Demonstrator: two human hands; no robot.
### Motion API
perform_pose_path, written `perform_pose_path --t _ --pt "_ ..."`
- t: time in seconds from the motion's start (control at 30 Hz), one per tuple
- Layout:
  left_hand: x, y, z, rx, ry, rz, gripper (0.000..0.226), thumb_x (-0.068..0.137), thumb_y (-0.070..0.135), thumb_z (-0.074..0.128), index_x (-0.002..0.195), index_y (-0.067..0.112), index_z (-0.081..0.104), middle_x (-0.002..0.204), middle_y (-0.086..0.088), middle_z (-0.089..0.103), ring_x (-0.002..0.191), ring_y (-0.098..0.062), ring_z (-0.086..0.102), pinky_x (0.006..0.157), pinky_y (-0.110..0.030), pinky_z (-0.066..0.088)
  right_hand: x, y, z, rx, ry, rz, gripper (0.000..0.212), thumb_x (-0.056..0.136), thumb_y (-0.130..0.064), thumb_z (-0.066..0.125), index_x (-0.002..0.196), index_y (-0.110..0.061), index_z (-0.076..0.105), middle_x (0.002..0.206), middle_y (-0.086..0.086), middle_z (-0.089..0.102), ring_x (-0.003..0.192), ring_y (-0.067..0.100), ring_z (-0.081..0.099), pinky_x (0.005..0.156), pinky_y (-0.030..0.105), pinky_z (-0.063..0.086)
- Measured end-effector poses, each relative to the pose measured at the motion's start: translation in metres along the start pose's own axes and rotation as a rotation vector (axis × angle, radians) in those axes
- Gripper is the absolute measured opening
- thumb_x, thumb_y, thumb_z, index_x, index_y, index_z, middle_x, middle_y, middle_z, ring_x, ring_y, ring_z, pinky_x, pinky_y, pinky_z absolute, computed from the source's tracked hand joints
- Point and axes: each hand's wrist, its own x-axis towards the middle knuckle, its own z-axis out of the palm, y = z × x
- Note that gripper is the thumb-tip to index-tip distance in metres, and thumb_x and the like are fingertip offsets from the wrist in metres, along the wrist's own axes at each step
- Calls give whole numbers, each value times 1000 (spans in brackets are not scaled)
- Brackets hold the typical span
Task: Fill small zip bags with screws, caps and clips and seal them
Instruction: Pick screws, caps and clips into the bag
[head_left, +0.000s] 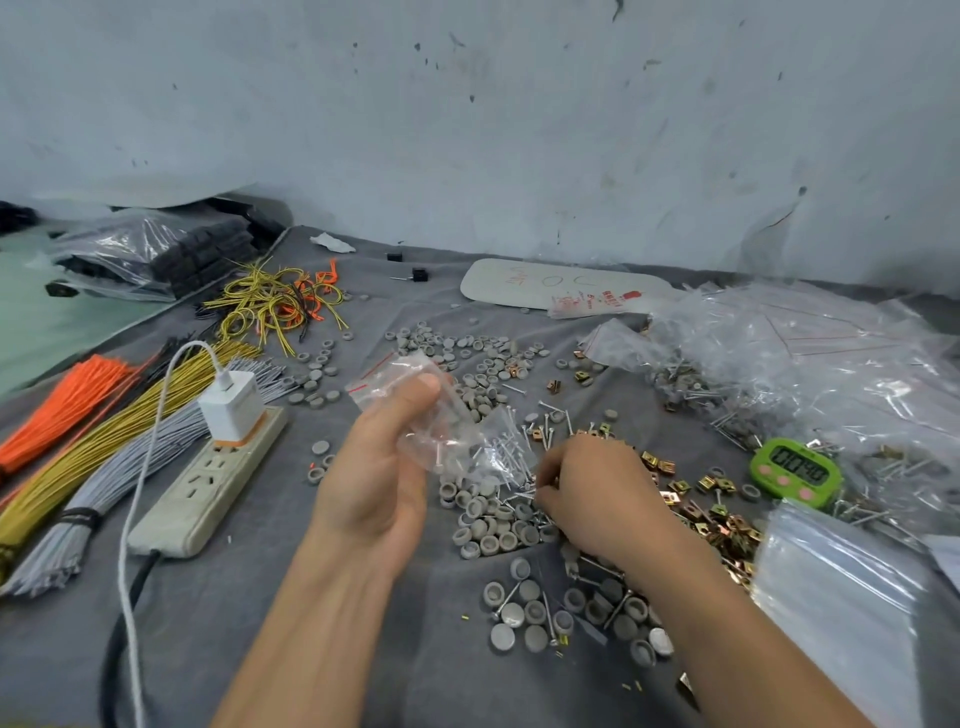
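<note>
I'm watching the left hand holding a small clear zip bag up over the middle of the tabletop, thumb clamping the plastic against fingers that are hiding behind it. The bag is crumpling. I'm seeing screws through its lower part, but I can't tell whether they're lying inside it or on the cloth beneath.

The right hand is reaching down just beside the bag, its fingers curling into the loose screws. The fingertips are tucking under and out of sight, so I can't tell whether they're pinching anything.

Grey caps are lying between the two wrists, and the right forearm is covering part of them. Brass-coloured clips are scattering off to the right, near a green timer. A stack of empty bags is running out of view at the lower right. A heap of bags behind it is glaring too much to read.
</note>
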Motion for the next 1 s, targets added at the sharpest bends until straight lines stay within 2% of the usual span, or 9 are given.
perform_pose_path --t 0.13,0.2,0.27,0.37,0.5,0.7,0.8,0.9,1.0 --pt "1 1 -5 -107 -39 -22 8 74 17 71 74 19 78 94 -7 66 106 -28 56 112 -56 41 -4 4 6 -115 2 -51 11 96 -34 62 97 -30 72 91 -5 69 92 21 66 88 35 48" --pt "-1 -1 -7 4 -37 44 9 71 19 73 80 18 76 88 -2 66 95 -21 60 95 -40 56 -4 6 10 -100 26 -25 14 96 -35 63 97 -30 75 95 -5 72 94 21 67 91 35 51" --pt "1 -6 -14 436 41 250 27 67 16 83 91 18 71 87 11 70 85 -7 64 76 -18 53 -6 10 10 -26 74 3 14 95 -37 66 94 -31 79 94 -7 73 91 19 67 87 33 52" --pt "3 -12 -24 1227 183 594 44 66 26 92 99 34 64 101 22 61 99 0 53 86 -7 37 -9 20 5 236 182 42 8 92 -34 74 91 -34 82 88 -14 74 73 8 62 70 26 47" --pt "1 -22 -23 1476 58 628 62 56 32 91 105 39 54 100 25 45 99 5 36 102 -29 39 -18 27 -9 668 424 57 12 83 -32 82 76 -41 79 72 -28 70 66 -1 63 56 14 43" --pt "4 -32 -15 1631 -60 652 49 63 38 80 96 39 45 100 16 53 104 -15 52 114 -44 33 -30 4 -16 547 467 -193 12 76 -33 86 77 -44 80 97 -32 65 105 -4 52 91 10 36" --pt "5 -38 -10 1617 -108 644 37 70 38 75 99 35 53 104 17 55 110 -14 52 114 -41 32 -24 -11 -12 401 418 -275 13 76 -32 87 85 -40 82 121 -29 62 118 0 40 108 25 33" --pt "6 -38 -7 1490 -82 618 33 67 34 74 96 31 59 101 17 57 101 -9 50 94 -32 39 -18 -17 -12 581 286 -265 17 82 -36 80 93 -49 80 139 -28 56 132 -3 38 112 28 29" --pt "7 -32 -14 1255 23 475 35 63 27 83 88 34 60 101 19 64 95 0 53 76 -13 36 -12 -1 -20 817 368 -131 18 86 -33 76 86 -51 79 122 -33 66 115 -13 56 102 25 45"
